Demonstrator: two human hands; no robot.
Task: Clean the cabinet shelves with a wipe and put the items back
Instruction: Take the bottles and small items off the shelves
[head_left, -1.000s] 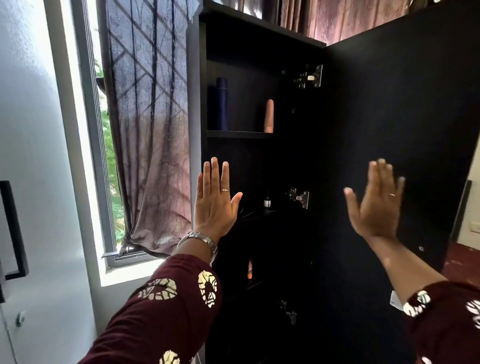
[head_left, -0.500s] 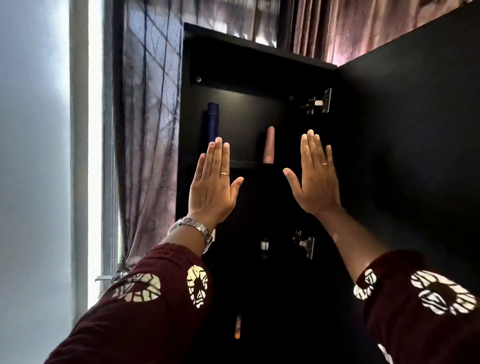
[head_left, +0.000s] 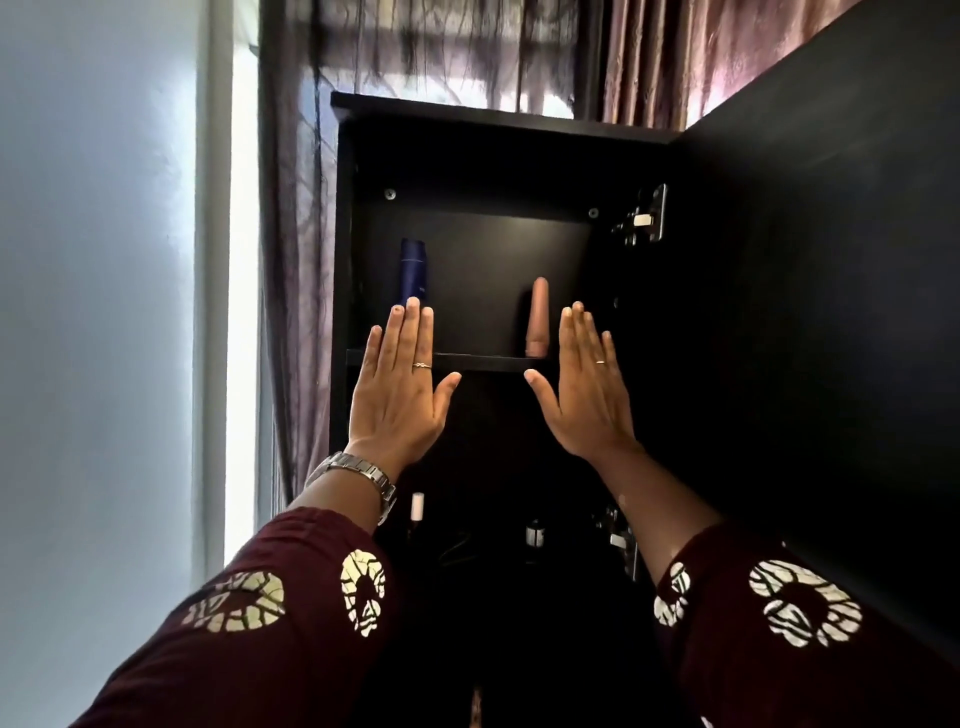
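Both flat, empty hands, left and right, fingers together, cover the black cabinet's top shelf; the dark-blue cylindrical bottle and tan tapered bottle stand on it, and the small items below are perhaps bottles.

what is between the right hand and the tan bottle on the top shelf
Nothing visible. The right hand is open and empty, just right of the tan bottle, which stands upright near the top shelf front edge with the cabinet door open.

We are seeing a black cabinet, a dark blue bottle far left, a tan bottle right, maroon sleeves showing cream motifs, a mauve curtain hanging left.
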